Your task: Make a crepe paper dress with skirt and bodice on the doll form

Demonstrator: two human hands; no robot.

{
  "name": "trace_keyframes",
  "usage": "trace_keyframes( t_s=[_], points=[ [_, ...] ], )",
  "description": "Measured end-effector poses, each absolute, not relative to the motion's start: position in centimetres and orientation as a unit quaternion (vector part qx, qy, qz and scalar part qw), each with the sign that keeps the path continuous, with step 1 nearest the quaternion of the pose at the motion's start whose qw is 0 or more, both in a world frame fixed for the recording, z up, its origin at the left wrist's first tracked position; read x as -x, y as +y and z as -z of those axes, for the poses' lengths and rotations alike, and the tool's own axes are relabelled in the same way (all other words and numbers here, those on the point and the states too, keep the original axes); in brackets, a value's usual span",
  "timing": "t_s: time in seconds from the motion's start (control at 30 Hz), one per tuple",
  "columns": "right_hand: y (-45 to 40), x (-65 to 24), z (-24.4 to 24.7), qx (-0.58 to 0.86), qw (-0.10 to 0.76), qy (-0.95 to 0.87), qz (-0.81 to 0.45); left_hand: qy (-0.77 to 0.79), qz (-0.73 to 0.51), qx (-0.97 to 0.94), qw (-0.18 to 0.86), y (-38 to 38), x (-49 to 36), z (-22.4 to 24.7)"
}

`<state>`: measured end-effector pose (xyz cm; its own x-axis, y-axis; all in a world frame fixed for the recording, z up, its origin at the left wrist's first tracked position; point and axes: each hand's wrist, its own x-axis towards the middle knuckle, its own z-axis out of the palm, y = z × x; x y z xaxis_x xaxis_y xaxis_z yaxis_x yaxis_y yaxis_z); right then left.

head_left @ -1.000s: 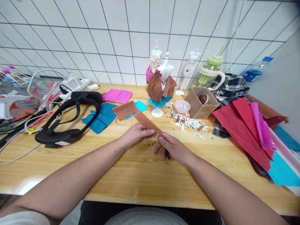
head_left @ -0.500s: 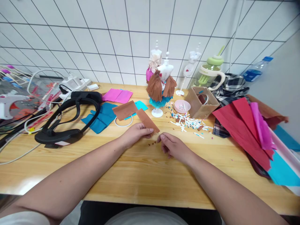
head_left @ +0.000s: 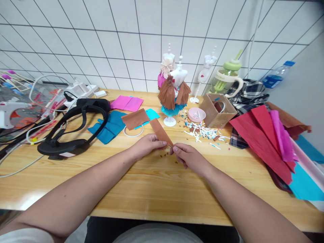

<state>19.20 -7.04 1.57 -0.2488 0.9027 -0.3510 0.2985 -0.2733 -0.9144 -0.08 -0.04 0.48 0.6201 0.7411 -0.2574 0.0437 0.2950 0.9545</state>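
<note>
My left hand (head_left: 153,145) is closed on a folded strip of brown crepe paper (head_left: 160,131), thumb on top near its lower end. The strip slants from upper left to lower right, and its near edge looks jagged. My right hand (head_left: 186,155) pinches the strip's lower right corner between thumb and forefinger; its other fingers are curled under. Small brown paper scraps (head_left: 165,154) lie on the table just below the strip. Behind my hands, a white dress-form stand (head_left: 179,77) wears brown and blue frilled paper.
To the left are a black headset (head_left: 73,145), blue paper (head_left: 107,126), a brown sheet (head_left: 135,118) and a white ring (head_left: 133,135). To the right are white paper bits (head_left: 199,131), a pink bowl (head_left: 196,115), a cardboard box (head_left: 219,113) and red paper (head_left: 263,145).
The strip has turned slightly steeper and moved a little right. My right fingers have closed over its corner, and another brown scrap lies below my right hand.
</note>
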Motion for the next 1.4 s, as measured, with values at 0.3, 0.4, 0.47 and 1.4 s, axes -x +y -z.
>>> trace_keyframes(
  t_s=[0.3, 0.4, 0.47, 1.4],
  points=[
    [-6.96, -19.32, -1.76, 0.548, 0.268, -0.527, -0.592, 0.356, -0.233, -0.525, 0.737, -0.22, 0.11, -0.68],
    [-6.94, -19.33, -1.68, 0.547, 0.269, -0.526, -0.593, 0.352, -0.236, -0.525, 0.738, -0.21, 0.11, -0.71],
    [-6.95, -19.32, -1.60, 0.546, 0.272, -0.525, -0.594, 0.352, -0.236, -0.528, 0.736, -0.17, 0.11, -0.73],
    [-6.71, -19.54, -1.33, 0.546, 0.270, -0.491, -0.623, 0.360, -0.223, -0.512, 0.747, -0.41, 0.07, -0.91]
  ],
)
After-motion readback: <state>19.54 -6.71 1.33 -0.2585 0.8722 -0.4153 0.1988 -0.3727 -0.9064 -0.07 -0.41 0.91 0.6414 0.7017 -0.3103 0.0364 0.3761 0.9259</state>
